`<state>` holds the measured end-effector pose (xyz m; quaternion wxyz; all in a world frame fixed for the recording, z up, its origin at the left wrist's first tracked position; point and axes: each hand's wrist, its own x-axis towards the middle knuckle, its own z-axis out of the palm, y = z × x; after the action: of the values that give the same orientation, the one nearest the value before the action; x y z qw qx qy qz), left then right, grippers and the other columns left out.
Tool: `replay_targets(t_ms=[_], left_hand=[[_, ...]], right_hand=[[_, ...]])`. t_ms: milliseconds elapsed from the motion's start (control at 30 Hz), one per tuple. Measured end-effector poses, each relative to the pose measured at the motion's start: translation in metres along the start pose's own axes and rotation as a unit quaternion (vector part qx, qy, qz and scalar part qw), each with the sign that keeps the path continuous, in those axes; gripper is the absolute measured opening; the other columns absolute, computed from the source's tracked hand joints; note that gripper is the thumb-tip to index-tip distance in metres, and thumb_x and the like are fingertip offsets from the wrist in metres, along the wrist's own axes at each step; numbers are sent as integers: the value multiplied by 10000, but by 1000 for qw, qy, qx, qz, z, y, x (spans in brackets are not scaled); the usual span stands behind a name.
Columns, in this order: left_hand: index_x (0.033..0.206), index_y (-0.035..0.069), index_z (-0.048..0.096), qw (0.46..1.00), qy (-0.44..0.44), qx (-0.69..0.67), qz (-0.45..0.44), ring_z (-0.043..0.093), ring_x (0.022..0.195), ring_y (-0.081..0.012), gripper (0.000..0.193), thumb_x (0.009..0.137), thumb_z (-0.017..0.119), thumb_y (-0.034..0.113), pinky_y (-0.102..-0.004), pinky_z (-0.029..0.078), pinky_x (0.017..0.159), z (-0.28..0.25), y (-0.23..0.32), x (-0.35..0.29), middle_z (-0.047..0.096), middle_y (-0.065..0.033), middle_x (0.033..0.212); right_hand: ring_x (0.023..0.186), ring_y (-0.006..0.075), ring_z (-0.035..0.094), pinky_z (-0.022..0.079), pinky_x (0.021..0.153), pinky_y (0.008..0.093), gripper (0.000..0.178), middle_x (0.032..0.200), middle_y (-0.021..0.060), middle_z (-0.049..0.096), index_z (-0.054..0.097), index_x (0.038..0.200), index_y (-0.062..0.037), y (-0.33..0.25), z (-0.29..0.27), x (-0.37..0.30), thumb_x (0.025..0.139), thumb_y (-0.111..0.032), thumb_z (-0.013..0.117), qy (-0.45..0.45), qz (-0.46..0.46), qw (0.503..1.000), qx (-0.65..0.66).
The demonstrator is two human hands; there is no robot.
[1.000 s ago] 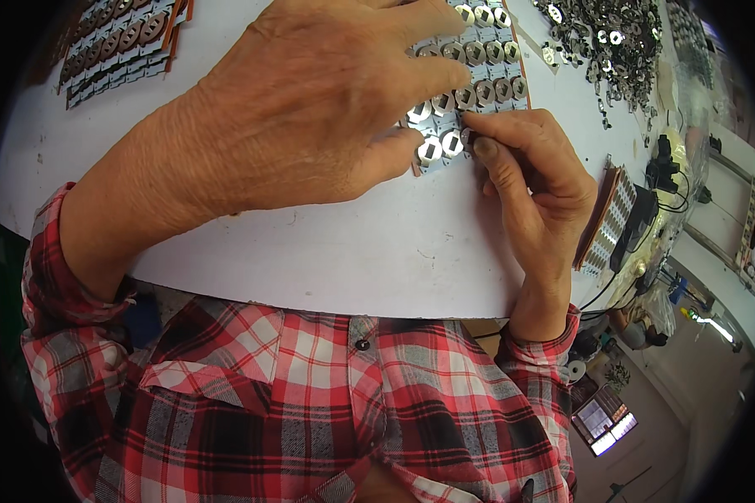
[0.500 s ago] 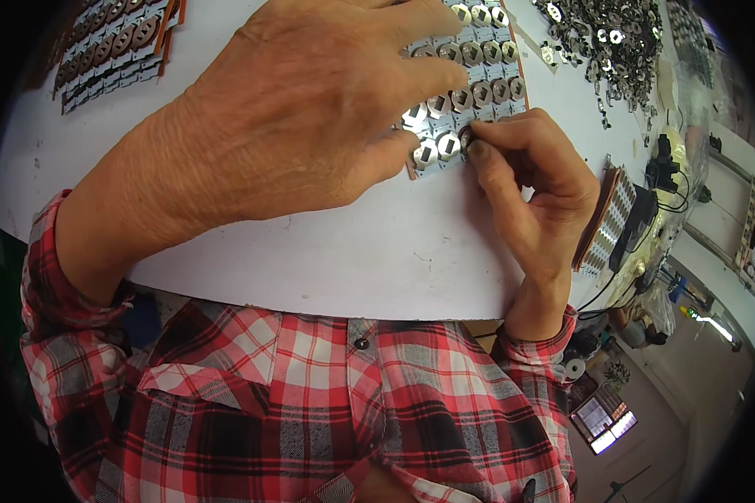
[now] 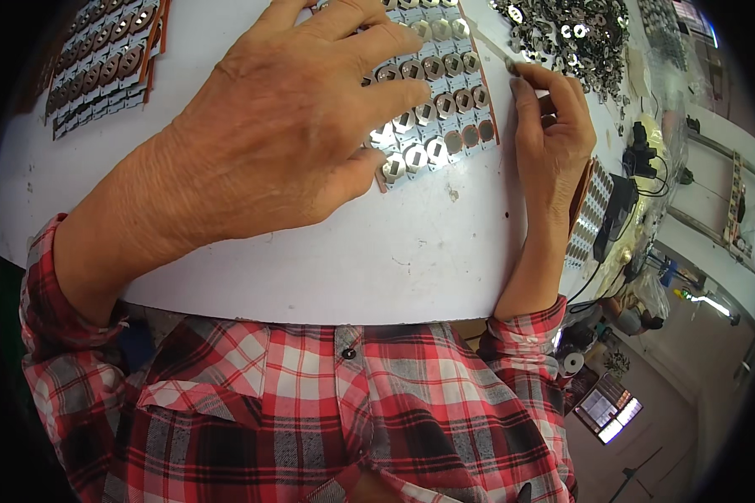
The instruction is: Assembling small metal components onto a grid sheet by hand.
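A light-blue circuit board panel (image 3: 445, 153) lies on the white table, with rows of round silver metal clips (image 3: 436, 151) on it. At the right end of the nearest row, several round pads (image 3: 471, 135) show bare. My left hand (image 3: 285, 117) spreads over the panel's left part, fingers apart, and hides some of it. Just right of the panel, my right hand (image 3: 554, 126) pinches a small metal clip (image 3: 512, 67) between thumb and forefinger. Its other fingers curl inward, and something dark shows under them that I cannot make out.
A heap of loose metal clips (image 3: 575, 38) lies at the far right. Stacked panels with clips (image 3: 105, 63) stand at the far left. More panels (image 3: 591, 214) lean at the right edge, beside a black box (image 3: 617, 220) and cables.
My right hand has moved up and right, away from the nearest row, where a third clip now shows. My left hand stays spread on the panel. The whole view has shifted slightly.
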<state>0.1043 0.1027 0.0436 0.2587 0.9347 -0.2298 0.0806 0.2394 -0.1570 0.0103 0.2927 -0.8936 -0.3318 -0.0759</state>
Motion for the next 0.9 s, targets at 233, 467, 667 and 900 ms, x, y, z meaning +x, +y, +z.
replay_targets(t_ms=[233, 467, 667, 900], left_hand=[[1212, -20, 694, 999, -9, 36, 27, 558, 1229, -388, 473, 817, 744, 236, -537, 448, 935, 8, -2, 5, 614, -247, 1283], [1206, -16, 699, 998, 5, 45, 42, 561, 1228, -382, 471, 812, 747, 236, -537, 451, 932, 11, 0, 0, 616, -243, 1280], [1203, -13, 702, 993, 63, 46, 90, 565, 1220, -376, 471, 808, 755, 237, -528, 453, 929, 22, -6, 1, 618, -239, 1275], [1199, -10, 706, 979, 135, 48, 146, 569, 1211, -368, 471, 802, 764, 238, -518, 456, 926, 35, -14, 5, 620, -235, 1269]], right_hand=[[758, 71, 599, 464, 683, 208, 139, 906, 11, 689, 715, 1094, -30, 3, -21, -10, 1048, -133, 633, -28, 44, 999, -11], [630, 73, 577, 406, 423, 184, 206, 926, 69, 662, 688, 1181, 38, -10, -35, -19, 1031, -89, 627, -144, 244, 878, 386], [609, 84, 595, 457, 414, 202, 210, 957, 103, 684, 694, 1163, 92, -16, -40, -21, 998, -24, 637, -219, 242, 831, 451], [520, 96, 591, 450, 383, 212, 180, 904, 120, 717, 705, 1115, 98, -26, -33, -23, 983, -24, 686, -224, 211, 849, 430]])
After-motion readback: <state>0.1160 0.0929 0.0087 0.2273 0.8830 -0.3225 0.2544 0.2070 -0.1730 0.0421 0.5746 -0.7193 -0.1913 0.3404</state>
